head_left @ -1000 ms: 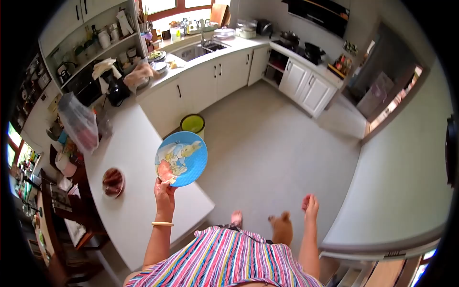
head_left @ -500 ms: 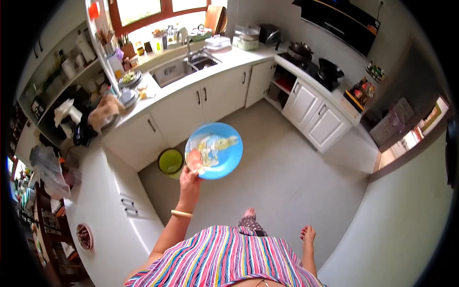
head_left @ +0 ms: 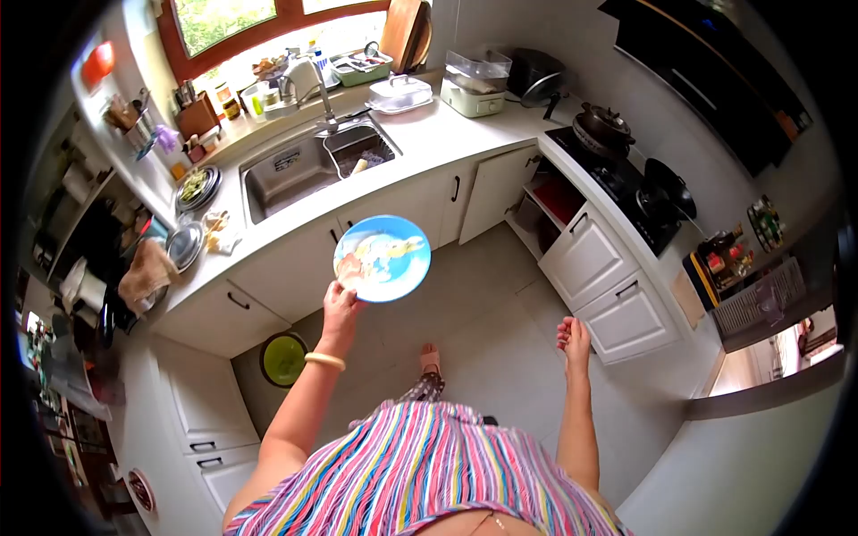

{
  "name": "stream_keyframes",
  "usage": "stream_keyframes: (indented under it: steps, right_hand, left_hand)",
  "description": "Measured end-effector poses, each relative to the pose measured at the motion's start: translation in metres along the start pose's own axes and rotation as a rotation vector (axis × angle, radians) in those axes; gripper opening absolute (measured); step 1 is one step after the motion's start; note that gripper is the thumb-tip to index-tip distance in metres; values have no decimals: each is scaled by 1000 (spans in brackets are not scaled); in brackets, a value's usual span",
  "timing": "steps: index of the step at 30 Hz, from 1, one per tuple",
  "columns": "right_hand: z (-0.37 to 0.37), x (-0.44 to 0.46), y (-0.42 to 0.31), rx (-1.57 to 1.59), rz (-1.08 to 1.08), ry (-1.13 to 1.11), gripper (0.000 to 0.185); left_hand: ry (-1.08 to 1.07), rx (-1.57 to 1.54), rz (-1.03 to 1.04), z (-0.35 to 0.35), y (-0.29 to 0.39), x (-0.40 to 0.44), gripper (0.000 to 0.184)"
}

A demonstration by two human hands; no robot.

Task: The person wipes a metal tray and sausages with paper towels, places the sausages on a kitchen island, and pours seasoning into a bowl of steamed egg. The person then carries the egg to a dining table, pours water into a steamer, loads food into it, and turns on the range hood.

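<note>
My left hand (head_left: 341, 308) is closed on the near-left rim of a blue plate (head_left: 413, 266), held out in front of my body above the floor. White, yellow and orange-pink patches cover the plate's middle; I cannot tell whether they are a printed picture or food. A pale bangle (head_left: 324, 360) circles my left wrist. Out to the right, my right hand (head_left: 574, 338) hangs in the air with its fingers loosely curled. Nothing shows in it, and it touches nothing.
Ahead is a counter with a double sink (head_left: 295, 183), a faucet (head_left: 327, 107) and stacked plates (head_left: 198, 188). A green bin (head_left: 284, 359) stands on the floor at left. One cabinet door (head_left: 502, 189) stands ajar. Pots and a wok (head_left: 666, 189) sit on the stove at right.
I have stepped forward: the sink and counter look nearer. The plate stays in my left hand, slightly higher and further left in view. My right hand has swung up and forward.
</note>
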State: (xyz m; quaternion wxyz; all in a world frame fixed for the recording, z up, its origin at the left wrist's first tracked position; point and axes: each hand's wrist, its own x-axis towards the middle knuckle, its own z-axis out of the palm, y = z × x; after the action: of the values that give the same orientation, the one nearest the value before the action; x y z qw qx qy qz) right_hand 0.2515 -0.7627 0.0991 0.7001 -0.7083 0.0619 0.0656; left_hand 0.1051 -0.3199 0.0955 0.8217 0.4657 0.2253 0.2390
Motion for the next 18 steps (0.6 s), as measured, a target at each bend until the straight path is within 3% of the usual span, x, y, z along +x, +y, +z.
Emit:
stream_keyframes:
  steps: [4, 11, 18]
  right_hand:
    - [39, 101, -13, -29, 125, -17, 28]
    - [103, 275, -94, -20, 45, -46, 27]
    - [198, 525, -163, -27, -126, -234, 25]
  left_hand:
    - [68, 59, -22, 52, -20, 153, 16]
    - [220, 175, -125, 123, -70, 399, 19]
    - [304, 232, -116, 170, -104, 509, 16]
